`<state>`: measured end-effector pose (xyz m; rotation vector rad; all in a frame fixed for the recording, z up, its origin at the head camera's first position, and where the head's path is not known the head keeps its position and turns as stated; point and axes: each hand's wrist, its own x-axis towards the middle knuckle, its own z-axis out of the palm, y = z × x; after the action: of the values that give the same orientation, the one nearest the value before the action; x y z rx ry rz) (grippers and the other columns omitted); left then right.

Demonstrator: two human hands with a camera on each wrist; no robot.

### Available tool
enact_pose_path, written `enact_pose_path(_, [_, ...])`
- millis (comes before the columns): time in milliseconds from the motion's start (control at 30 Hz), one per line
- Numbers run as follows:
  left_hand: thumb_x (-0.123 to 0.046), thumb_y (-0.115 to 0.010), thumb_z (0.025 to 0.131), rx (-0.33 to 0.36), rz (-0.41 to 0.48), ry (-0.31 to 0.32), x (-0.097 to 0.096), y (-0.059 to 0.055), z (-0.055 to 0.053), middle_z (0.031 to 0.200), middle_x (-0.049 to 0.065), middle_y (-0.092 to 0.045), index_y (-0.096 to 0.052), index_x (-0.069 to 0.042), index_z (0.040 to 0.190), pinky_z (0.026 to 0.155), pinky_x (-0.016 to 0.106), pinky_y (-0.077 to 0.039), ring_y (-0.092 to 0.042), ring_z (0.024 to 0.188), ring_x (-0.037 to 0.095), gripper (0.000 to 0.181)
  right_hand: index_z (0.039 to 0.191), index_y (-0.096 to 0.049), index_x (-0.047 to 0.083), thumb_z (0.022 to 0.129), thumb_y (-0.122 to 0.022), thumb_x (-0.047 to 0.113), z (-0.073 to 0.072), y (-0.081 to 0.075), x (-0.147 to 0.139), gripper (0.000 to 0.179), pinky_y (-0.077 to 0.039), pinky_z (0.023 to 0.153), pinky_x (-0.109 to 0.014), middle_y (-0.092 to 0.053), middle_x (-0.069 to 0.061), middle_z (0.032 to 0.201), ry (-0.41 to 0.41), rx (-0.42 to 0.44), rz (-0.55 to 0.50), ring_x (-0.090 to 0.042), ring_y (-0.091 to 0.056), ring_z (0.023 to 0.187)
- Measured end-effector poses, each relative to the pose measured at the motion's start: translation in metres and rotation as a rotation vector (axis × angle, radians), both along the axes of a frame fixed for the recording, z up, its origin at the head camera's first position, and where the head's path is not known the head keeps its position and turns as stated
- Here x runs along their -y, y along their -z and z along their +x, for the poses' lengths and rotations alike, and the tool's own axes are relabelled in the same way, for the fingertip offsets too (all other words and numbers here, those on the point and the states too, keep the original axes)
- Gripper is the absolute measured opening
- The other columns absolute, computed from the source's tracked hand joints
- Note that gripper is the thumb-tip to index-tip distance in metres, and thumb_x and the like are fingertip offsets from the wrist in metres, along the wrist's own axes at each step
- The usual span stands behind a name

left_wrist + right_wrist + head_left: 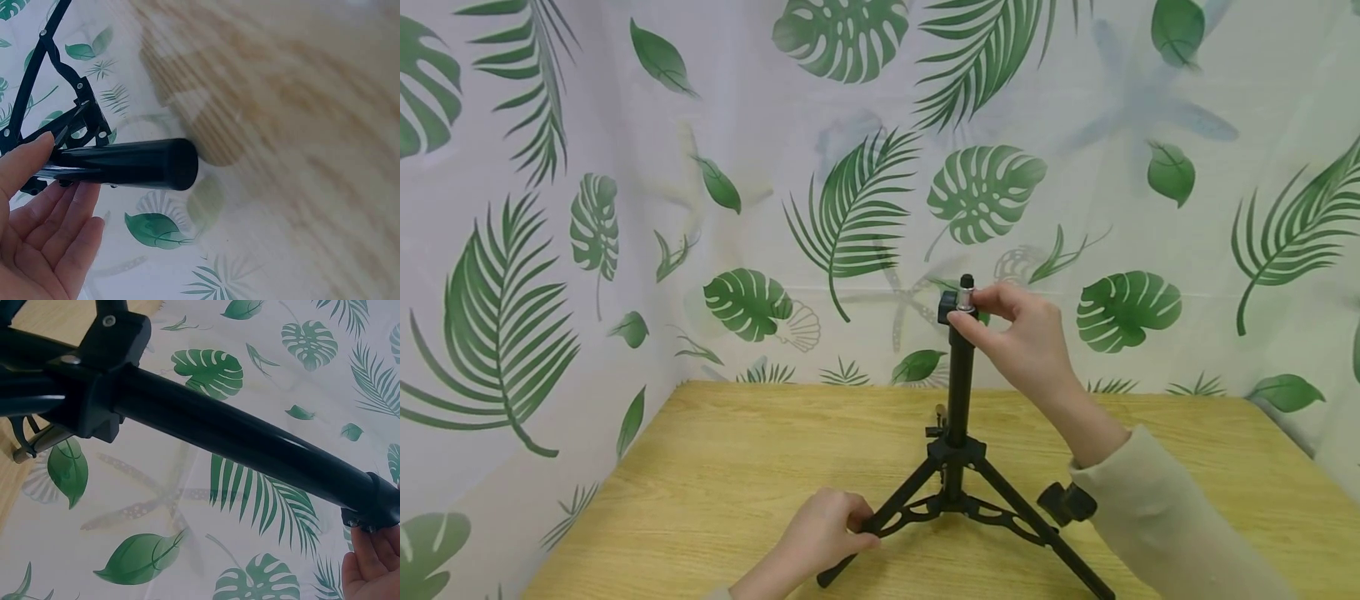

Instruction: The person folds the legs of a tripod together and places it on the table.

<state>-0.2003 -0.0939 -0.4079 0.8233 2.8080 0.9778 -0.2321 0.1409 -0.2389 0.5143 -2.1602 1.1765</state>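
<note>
A black tripod stand (961, 383) stands upright on the table with its legs spread. Low on the left, my left hand (823, 529) grips one tripod leg (125, 165) near its foot, thumb on one side and fingers on the other. My right hand (1026, 337) pinches the top of the column between thumb and fingertips, just below the silver stud (966, 297) with its black tip. Beside that stud is a black knob (947, 308). In the right wrist view, the column (250, 437) runs from the leg collar (94, 394) to the fingers at the lower right.
The wooden table (760, 450) ends at a leaf-printed curtain (865, 350) behind and on the left. A dark knobbed piece (1067, 502) shows beside the right sleeve (1157, 508); whether it joins the stand I cannot tell.
</note>
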Motion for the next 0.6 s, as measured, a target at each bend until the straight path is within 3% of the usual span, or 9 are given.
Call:
enact_pose_path(333, [-0.013, -0.074, 0.070, 0.014, 0.020, -0.003, -0.0001, 0.0009, -0.0007, 0.064, -0.006, -0.061, -0.067, -0.004, 0.075, 0.052, 0.016, -0.043, -0.053, 0.056, -0.002, 0.012, 0.087, -0.063, -0.002, 0.077, -0.069, 0.011, -0.0005, 0.0056, 0.0018, 0.017, -0.042, 0.082, -0.041, -0.063, -0.014, 0.087, -0.009, -0.008, -0.021, -0.024, -0.059, 0.086])
enact_pose_path(600, [-0.013, -0.074, 0.070, -0.017, 0.021, 0.004, -0.0006, 0.0017, -0.0011, 0.064, -0.007, -0.061, -0.067, -0.005, 0.075, 0.053, 0.016, -0.043, -0.053, 0.056, -0.002, 0.012, 0.087, -0.063, -0.002, 0.077, -0.069, 0.010, 0.0017, 0.0093, 0.0027, 0.017, -0.044, 0.080, -0.039, -0.063, -0.014, 0.087, -0.005, -0.001, -0.026, -0.024, -0.059, 0.085])
